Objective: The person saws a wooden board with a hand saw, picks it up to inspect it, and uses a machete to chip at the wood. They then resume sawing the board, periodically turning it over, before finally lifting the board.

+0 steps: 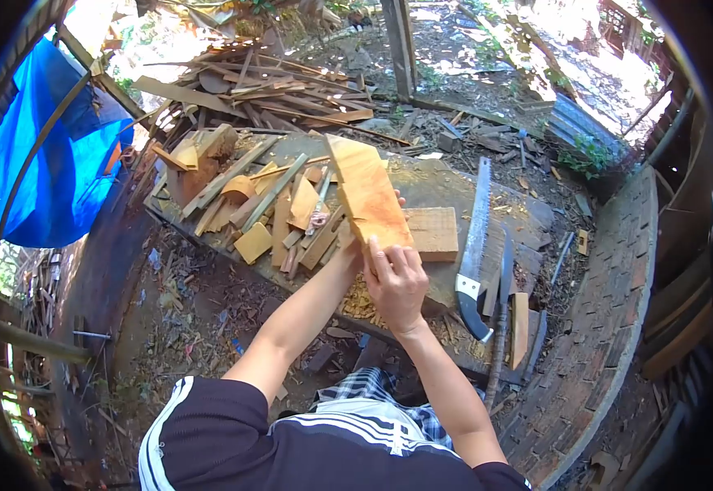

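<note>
A thick wooden block (370, 192) with a slanted top end is held up, tilted, above the workbench. My left hand (351, 244) grips it from behind and the left side; most of that hand is hidden, with fingertips showing past the right edge. At the lower end of the block, my right hand (397, 282) is closed, its index finger pressed on the face near the edge. The right thumb is out of sight. Behind the held block, another wooden block (432, 233) lies on the bench. Wood shavings (360, 301) are scattered under my hands.
A handsaw (475, 229) lies on the workbench (422, 173) to the right, beside a long dark-bladed tool (501, 307) and a wood strip (519, 329). Several offcuts (253, 243) crowd the left side. Beyond is a scrap-wood pile (266, 86); a curved wall (590, 360) stands right.
</note>
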Available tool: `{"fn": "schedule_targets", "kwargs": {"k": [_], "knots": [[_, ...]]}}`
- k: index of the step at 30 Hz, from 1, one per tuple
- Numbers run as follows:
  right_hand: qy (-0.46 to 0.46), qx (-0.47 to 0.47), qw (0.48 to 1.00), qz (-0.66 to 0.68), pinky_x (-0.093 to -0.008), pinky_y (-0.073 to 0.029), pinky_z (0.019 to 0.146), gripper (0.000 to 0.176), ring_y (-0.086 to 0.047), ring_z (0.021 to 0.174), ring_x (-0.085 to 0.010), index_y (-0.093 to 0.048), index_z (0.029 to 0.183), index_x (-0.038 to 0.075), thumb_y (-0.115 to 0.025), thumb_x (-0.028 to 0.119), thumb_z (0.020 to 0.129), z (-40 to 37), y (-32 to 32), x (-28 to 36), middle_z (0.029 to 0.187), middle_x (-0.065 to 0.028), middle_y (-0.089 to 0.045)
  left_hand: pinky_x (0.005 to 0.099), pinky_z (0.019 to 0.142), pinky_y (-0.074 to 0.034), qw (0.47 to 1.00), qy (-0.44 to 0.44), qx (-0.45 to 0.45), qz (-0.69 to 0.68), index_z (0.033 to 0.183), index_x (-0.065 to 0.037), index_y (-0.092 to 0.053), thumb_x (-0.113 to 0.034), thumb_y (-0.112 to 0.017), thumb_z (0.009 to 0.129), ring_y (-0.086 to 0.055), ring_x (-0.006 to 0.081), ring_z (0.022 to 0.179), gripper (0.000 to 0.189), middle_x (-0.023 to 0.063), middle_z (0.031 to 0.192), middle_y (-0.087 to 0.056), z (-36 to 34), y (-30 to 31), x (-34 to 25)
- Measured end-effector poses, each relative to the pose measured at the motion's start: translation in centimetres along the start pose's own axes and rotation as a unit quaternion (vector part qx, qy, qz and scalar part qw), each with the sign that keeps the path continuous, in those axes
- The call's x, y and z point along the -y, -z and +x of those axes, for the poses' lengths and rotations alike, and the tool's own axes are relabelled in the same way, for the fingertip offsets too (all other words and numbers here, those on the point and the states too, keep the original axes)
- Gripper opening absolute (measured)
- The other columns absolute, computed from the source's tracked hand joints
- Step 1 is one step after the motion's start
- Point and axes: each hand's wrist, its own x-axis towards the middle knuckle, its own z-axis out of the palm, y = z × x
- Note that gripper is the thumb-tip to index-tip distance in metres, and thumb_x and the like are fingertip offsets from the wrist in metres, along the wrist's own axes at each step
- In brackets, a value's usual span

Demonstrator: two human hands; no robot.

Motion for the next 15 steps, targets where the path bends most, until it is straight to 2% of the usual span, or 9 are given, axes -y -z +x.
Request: {"fn": "schedule_targets", "kwargs": {"k": [2,5,6,7,8,10,11,14,15], "knots": [[-0.010,0.006,1.000,0.008,-0.0356,-0.051,0.066,0.038,-0.060,0.075,-0.0226,-0.067,0.113,0.005,-0.074,0.009,0.076,-0.2,0.3,0.2,0.081,-0.0059,-0.056,0.0545,0.106,-0.043,0.991,0.074,0.109,0.014,0.149,-0.006,-0.033,-0.051,-0.046,0.098,-0.044,0.0320,0.134,0.069,0.0159,0.148,-0.043,0.3,1.1,-0.5],[-0.115,0.014,0.991,0.072,-0.0349,-0.051,0.066,0.038,-0.060,0.073,-0.0229,-0.068,0.115,0.004,-0.075,0.011,0.078,-0.7,0.5,-0.5,0.080,-0.0075,-0.057,0.0469,0.095,-0.050,0.878,-0.081,-0.310,0.356,0.143,-0.007,-0.040,-0.054,-0.041,0.100,-0.057,0.0314,0.116,0.064,0.0131,0.131,-0.057,-0.2,1.4,0.7],[-0.208,0.017,0.969,0.132,-0.0338,-0.051,0.065,0.037,-0.061,0.073,-0.0222,-0.069,0.115,0.004,-0.076,0.012,0.080,-1.0,0.6,-1.1,0.080,-0.0081,-0.057,0.0422,0.093,-0.049,0.838,-0.071,-0.472,0.266,0.141,-0.008,-0.042,-0.053,-0.040,0.101,-0.057,0.0314,0.112,0.060,0.0104,0.121,-0.061,2.0,-13.0,2.3],[-0.257,-0.005,0.953,0.159,-0.0346,-0.050,0.065,0.035,-0.062,0.070,-0.0236,-0.069,0.115,0.003,-0.074,0.016,0.083,-1.1,0.4,-2.2,0.078,-0.0092,-0.058,0.0407,0.100,-0.043,0.779,-0.097,-0.458,0.418,0.143,-0.009,-0.042,-0.049,-0.045,0.100,-0.052,0.0331,0.118,0.059,0.0135,0.126,-0.056,2.0,-4.4,0.6],[-0.262,-0.008,0.953,0.148,-0.0346,-0.050,0.065,0.035,-0.062,0.070,-0.0236,-0.069,0.115,0.003,-0.074,0.016,0.083,-1.3,-0.1,-3.9,0.078,-0.0092,-0.058,0.0407,0.100,-0.043,0.785,-0.087,-0.453,0.414,0.143,-0.009,-0.042,-0.049,-0.045,0.100,-0.052,0.0331,0.118,0.059,0.0135,0.126,-0.056,2.0,-3.9,0.6],[-0.317,0.022,0.938,0.136,-0.0419,-0.050,0.080,0.045,-0.061,0.084,-0.0327,-0.061,0.124,-0.003,-0.071,0.017,0.085,-1.7,-1.0,-7.6,0.093,-0.0142,-0.060,0.0420,0.108,-0.034,0.588,-0.169,-0.479,0.629,0.146,-0.007,-0.040,-0.046,-0.051,0.098,-0.043,0.0368,0.127,0.063,0.0180,0.141,-0.042,2.0,-3.5,1.1],[-0.323,0.020,0.937,0.132,-0.0419,-0.050,0.080,0.045,-0.061,0.084,-0.0327,-0.061,0.124,-0.003,-0.071,0.017,0.085,-2.1,-1.6,-9.3,0.093,-0.0142,-0.060,0.0420,0.108,-0.034,0.591,-0.163,-0.476,0.630,0.146,-0.007,-0.040,-0.046,-0.051,0.098,-0.043,0.0368,0.127,0.063,0.0180,0.141,-0.042,2.4,-3.5,1.4],[-0.300,0.029,0.951,-0.068,-0.0461,-0.045,0.092,0.052,-0.055,0.105,-0.0360,-0.055,0.131,-0.001,-0.069,0.020,0.086,-3.4,-1.8,-11.4,0.114,-0.0169,-0.055,0.0491,0.113,-0.025,0.540,-0.065,-0.502,0.672,0.146,-0.013,-0.044,-0.044,-0.055,0.096,-0.031,0.0400,0.136,0.060,0.0211,0.153,-0.024,2.5,-3.5,1.7],[-0.315,0.060,0.945,-0.064,-0.0470,-0.043,0.094,0.055,-0.051,0.110,-0.0370,-0.052,0.134,0.000,-0.069,0.021,0.086,-3.7,-0.8,-11.4,0.120,-0.0171,-0.052,0.0531,0.113,-0.023,0.437,0.017,-0.479,0.761,0.144,-0.017,-0.047,-0.045,-0.055,0.095,-0.029,0.0403,0.137,0.057,0.0211,0.153,-0.023,2.3,-2.6,2.1]]}}
